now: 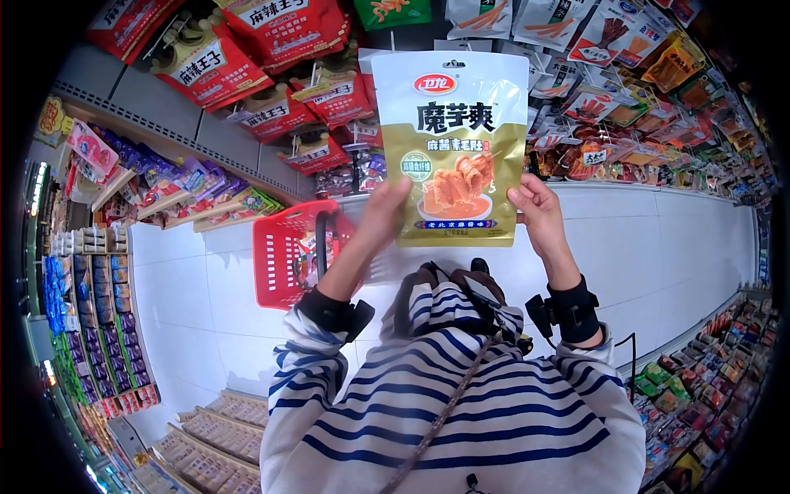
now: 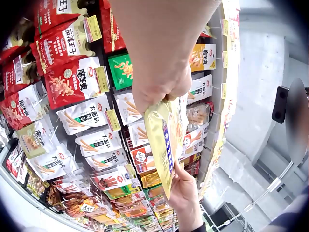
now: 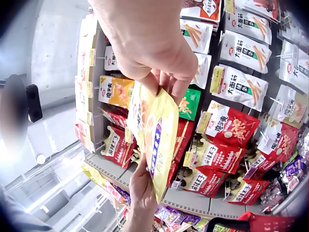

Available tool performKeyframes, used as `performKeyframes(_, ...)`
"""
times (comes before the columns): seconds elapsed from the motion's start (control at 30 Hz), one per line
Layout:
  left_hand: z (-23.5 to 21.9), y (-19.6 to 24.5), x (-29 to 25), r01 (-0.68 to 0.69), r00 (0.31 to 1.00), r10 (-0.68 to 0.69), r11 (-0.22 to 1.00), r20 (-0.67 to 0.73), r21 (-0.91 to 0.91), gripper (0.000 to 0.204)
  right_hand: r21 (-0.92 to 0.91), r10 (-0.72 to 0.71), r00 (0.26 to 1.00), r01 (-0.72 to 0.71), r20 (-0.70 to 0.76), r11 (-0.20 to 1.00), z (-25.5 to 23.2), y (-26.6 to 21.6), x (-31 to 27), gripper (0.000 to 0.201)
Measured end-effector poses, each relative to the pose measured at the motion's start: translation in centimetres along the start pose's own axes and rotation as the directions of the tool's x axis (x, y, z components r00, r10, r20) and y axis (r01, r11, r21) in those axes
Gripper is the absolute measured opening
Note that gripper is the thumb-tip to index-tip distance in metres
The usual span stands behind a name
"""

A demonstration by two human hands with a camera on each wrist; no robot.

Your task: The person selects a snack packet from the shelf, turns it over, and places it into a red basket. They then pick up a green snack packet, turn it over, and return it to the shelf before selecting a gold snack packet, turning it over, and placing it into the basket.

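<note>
- One gold and white foil snack pouch (image 1: 449, 148) is held upright in front of the far shelves, at the centre of the head view.
- Two hands hold it: the left hand (image 1: 385, 216) pinches its lower left edge, the right hand (image 1: 536, 206) pinches its lower right edge.
- One red plastic shopping basket (image 1: 284, 253) hangs on the left forearm.
- Many red snack bags (image 1: 206, 62) hang far left.
</note>
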State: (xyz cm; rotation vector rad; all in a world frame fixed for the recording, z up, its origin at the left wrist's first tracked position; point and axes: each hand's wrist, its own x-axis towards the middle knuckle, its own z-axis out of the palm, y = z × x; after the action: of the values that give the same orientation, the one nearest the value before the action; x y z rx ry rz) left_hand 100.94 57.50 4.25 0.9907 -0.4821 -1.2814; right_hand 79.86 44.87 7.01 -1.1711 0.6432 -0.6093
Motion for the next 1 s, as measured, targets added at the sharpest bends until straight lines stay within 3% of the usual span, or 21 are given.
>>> performKeyframes(0.2, -0.1, -0.1, 0.1, 0.005, 1.000, -0.004, 1.000, 0.004, -0.014, 0.033, 0.006, 0.003, 1.000, -0.003, 0.004, 1.000, 0.0, 0.0, 0.0, 0.019)
performKeyframes(0.3, 0.9, 0.2, -0.2, -0.018, 0.998, 0.017, 1.000, -0.064, -0.007, 0.030, 0.016, 0.013, 1.000, -0.014, 0.010, 1.000, -0.1, 0.1, 0.1, 0.021)
performKeyframes(0.4, -0.9, -1.2, 0.2, 0.015, 0.996, -0.001, 0.988, -0.091, 0.153, 0.030, 0.001, 0.004, 0.999, -0.004, -0.037, 1.000, -0.1, -0.9, 0.8, 0.025)
performKeyframes(0.6, -2.6, -3.2, 0.3, 0.003, 0.997, 0.018, 0.957, -0.070, 0.289, 0.032, 0.042, -0.135, 0.989, 0.138, -0.059, 0.990, -0.2, -4.5, 4.9, 0.033)
performKeyframes(0.63, -1.8, -2.7, -0.1, 0.025, 0.998, -0.014, 0.977, -0.057, 0.211, 0.034, 0.074, -0.124, 0.992, 0.123, 0.004, 0.990, -0.5, -4.7, 5.7, 0.034)
performKeyframes(0.73, -3.7, -5.0, 0.0, 0.100, 0.993, -0.075, 0.945, -0.092, 0.311, 0.036, 0.013, 0.060, 0.998, -0.060, 0.018, 0.998, -0.9, -3.4, 7.4, 0.033)
performKeyframes(0.77, -4.4, -5.6, 0.1, 0.153, 0.988, -0.141, 0.927, -0.059, 0.342, 0.029, 0.027, 0.030, 0.999, -0.029, -0.013, 0.999, -0.4, -3.1, 7.3, 0.032)
performKeyframes(0.87, -4.1, -6.9, 0.1, 0.129, 0.991, -0.131, 0.963, -0.005, 0.236, 0.029, -0.095, -0.032, 0.993, 0.021, -0.117, 0.995, -0.7, -0.6, 7.5, 0.034)
performKeyframes(0.9, -4.3, -7.3, 0.3, 0.161, 0.987, -0.161, 0.922, -0.028, 0.353, 0.026, -0.085, -0.010, 0.993, 0.000, -0.116, 0.996, -1.0, 0.3, 7.3, 0.033)
performKeyframes(1.0, -3.5, -6.7, 1.4, 0.026, 0.996, -0.049, 0.959, 0.073, 0.281, 0.033, -0.190, 0.092, 0.985, -0.120, -0.149, 0.975, -2.1, 3.1, 7.0, 0.028)
